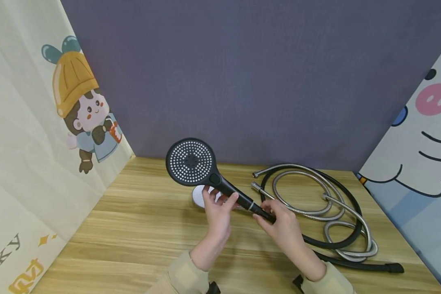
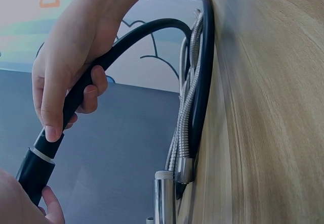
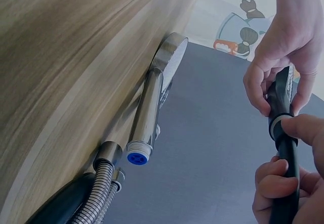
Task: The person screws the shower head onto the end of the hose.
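Observation:
A black hand shower [image 1: 191,161] is held up above the table, its nozzle face toward the head camera. My left hand [image 1: 217,218] holds its handle [image 1: 232,191] between thumb and fingers. At the handle's lower end, my right hand [image 1: 284,226] grips the end of a black shower hose [image 2: 76,97], fingers wrapped round it in the left wrist view. Hose end and handle meet in line, with a pale ring [image 2: 43,154] showing at the joint. Behind my left hand lies a chrome hand shower [image 3: 144,118], its threaded end bare with a blue insert.
Coiled metal shower hoses [image 1: 317,213] lie at the right of the wooden table [image 1: 132,241], within a loop of the black hose. The black hose's other end [image 1: 393,268] rests near the right edge. A grey panel [image 1: 242,81] stands behind, printed sheets at both sides.

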Demonstrator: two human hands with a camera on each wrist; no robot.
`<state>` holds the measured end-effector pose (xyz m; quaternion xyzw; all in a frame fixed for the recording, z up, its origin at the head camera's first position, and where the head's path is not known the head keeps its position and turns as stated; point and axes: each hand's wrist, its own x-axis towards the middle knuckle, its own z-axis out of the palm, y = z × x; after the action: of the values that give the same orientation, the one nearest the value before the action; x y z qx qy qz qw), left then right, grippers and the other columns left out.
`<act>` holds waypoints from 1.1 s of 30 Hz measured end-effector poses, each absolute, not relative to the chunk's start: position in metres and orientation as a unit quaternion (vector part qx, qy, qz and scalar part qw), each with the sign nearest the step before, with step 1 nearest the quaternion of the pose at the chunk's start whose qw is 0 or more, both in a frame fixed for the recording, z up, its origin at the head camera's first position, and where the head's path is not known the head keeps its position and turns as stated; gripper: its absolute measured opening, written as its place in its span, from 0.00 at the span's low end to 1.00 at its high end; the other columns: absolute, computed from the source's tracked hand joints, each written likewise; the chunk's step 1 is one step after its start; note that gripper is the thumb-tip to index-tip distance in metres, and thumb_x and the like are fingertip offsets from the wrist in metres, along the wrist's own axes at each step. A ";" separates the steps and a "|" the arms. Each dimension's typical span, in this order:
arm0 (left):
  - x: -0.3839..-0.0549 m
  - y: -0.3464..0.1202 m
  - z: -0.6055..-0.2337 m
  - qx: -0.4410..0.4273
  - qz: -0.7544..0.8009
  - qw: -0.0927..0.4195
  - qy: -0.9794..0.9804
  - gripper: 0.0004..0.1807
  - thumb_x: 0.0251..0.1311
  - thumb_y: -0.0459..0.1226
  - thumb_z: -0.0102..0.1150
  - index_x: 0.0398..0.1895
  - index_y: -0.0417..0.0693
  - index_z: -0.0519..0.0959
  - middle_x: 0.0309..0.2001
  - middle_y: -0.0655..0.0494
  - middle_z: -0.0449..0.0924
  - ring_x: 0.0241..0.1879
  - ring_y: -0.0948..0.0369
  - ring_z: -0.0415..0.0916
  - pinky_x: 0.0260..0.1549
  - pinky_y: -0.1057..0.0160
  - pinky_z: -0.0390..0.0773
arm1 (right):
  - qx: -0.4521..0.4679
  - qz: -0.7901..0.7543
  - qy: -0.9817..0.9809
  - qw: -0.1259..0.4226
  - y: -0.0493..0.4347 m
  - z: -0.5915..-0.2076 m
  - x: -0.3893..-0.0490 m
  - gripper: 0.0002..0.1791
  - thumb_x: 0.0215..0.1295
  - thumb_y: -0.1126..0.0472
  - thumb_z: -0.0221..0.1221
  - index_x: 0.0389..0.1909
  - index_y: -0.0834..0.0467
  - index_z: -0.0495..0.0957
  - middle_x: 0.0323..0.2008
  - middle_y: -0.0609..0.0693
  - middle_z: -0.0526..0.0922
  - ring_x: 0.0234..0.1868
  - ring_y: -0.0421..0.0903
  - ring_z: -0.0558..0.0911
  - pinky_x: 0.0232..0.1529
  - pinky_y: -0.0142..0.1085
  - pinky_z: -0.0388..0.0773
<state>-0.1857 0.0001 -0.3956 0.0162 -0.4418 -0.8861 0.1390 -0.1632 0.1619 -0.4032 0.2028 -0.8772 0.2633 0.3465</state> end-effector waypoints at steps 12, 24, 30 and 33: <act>-0.186 0.000 -0.396 0.014 -0.887 0.136 -0.441 0.45 0.48 0.22 0.64 0.67 0.53 0.52 0.51 0.48 0.65 0.40 0.59 0.73 0.34 0.61 0.84 | 0.205 0.258 -0.877 0.350 0.161 -0.404 -0.162 0.15 0.44 0.59 0.73 0.33 0.55 0.79 0.28 0.45 0.78 0.26 0.36 0.76 0.23 0.30 0.77; -0.186 -0.001 -0.397 0.015 -0.885 0.133 -0.445 0.45 0.48 0.23 0.64 0.67 0.52 0.51 0.52 0.47 0.65 0.40 0.59 0.73 0.34 0.62 0.84 | 0.213 0.259 -0.873 0.355 0.162 -0.403 -0.162 0.12 0.46 0.60 0.72 0.32 0.58 0.81 0.29 0.47 0.80 0.26 0.37 0.76 0.22 0.29 0.76; -0.186 -0.001 -0.396 0.013 -0.884 0.133 -0.448 0.45 0.48 0.23 0.64 0.67 0.52 0.51 0.51 0.47 0.65 0.40 0.59 0.73 0.34 0.62 0.84 | 0.210 0.274 -0.874 0.342 0.161 -0.402 -0.162 0.20 0.42 0.57 0.74 0.36 0.58 0.79 0.27 0.44 0.76 0.25 0.35 0.73 0.22 0.27 0.74; -0.186 -0.001 -0.396 0.014 -0.883 0.132 -0.450 0.45 0.49 0.23 0.64 0.67 0.52 0.51 0.51 0.47 0.65 0.40 0.59 0.73 0.34 0.62 0.84 | 0.203 0.275 -0.879 0.333 0.161 -0.402 -0.162 0.25 0.38 0.56 0.76 0.37 0.58 0.77 0.26 0.43 0.76 0.24 0.35 0.73 0.22 0.26 0.75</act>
<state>-0.1856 -0.0010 -0.3962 0.0136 -0.4505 -0.8829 0.1317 -0.1621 0.1610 -0.4018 0.2030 -0.8788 0.2747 0.3334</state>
